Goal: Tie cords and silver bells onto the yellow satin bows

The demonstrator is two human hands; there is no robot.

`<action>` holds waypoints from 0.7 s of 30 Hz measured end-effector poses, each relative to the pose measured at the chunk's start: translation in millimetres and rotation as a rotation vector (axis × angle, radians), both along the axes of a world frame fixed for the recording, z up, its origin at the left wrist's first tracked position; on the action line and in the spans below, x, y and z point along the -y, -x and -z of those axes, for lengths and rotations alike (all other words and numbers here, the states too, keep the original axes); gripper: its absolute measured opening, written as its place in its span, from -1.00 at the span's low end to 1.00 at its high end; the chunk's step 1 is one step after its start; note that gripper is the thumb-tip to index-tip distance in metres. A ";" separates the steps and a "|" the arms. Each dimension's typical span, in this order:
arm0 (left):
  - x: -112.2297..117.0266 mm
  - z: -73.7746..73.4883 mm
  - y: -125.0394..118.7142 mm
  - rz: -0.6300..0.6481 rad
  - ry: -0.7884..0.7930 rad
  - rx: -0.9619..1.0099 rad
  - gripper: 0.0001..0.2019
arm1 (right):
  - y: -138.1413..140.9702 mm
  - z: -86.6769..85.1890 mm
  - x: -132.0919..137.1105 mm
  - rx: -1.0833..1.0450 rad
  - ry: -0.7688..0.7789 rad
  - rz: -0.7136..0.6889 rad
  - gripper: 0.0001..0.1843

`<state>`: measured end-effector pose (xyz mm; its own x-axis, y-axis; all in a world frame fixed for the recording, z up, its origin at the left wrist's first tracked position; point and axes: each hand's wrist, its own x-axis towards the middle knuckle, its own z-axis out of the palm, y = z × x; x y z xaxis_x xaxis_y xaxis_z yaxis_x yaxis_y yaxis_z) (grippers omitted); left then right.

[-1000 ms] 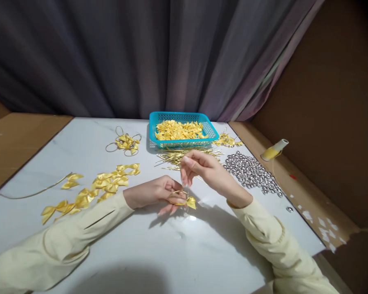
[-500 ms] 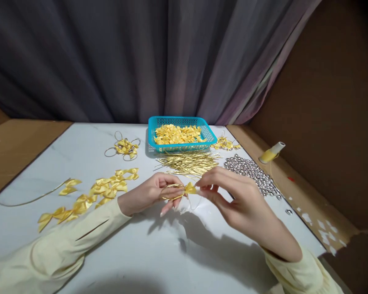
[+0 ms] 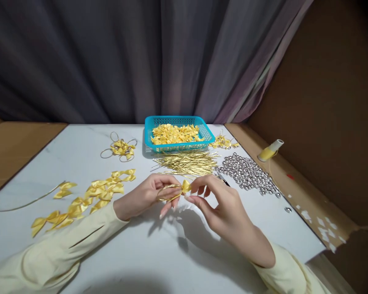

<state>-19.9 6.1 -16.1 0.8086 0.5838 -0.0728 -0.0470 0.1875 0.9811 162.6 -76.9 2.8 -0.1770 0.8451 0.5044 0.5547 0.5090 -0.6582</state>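
Observation:
Pinched in the fingers of my left hand [image 3: 161,192] is a looped gold cord [image 3: 168,192]. A small yellow ribbon bow [image 3: 186,186] sits at the loop's right end, just above the table. My right hand [image 3: 221,208] meets the bow from the right, thumb and forefinger bent closely round its right edge. Any thread between those fingertips is too fine to make out. Left of my hands, several yellow bows [image 3: 99,188] lie in a slanting spread. Beyond my hands lies a heap of short gold cords [image 3: 190,162].
A blue basket [image 3: 147,136] of yellow bows stands at the back. Silver beads [image 3: 248,171] are heaped to the right, with dark-tipped tweezers or scissors [image 3: 222,179] beside them. A yellow thread spool [image 3: 270,151] stands at the right edge. Finished-looking bow-and-cord pieces [image 3: 122,149] lie back left.
My right hand has moved left and down, closer to the bow, uncovering the dark-tipped tool by the beads. My left hand keeps its hold. The view has shifted slightly.

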 end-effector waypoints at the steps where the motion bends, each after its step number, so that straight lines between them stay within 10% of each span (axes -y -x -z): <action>1: 0.3 -0.1 -0.3 0.001 0.001 0.003 -0.84 | 0.1 1.0 -0.7 -0.013 0.018 0.004 -0.91; 21: 7.4 -4.6 0.8 -0.115 -0.281 -0.031 -0.89 | -16.7 -6.7 -10.2 -0.202 0.613 -0.145 -0.74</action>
<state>-20.7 -1.3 -11.5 0.7362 0.6719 0.0815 -0.0219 -0.0967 0.9951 179.3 -66.7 9.6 -0.2631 0.9645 -0.0250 0.3444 0.0697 -0.9362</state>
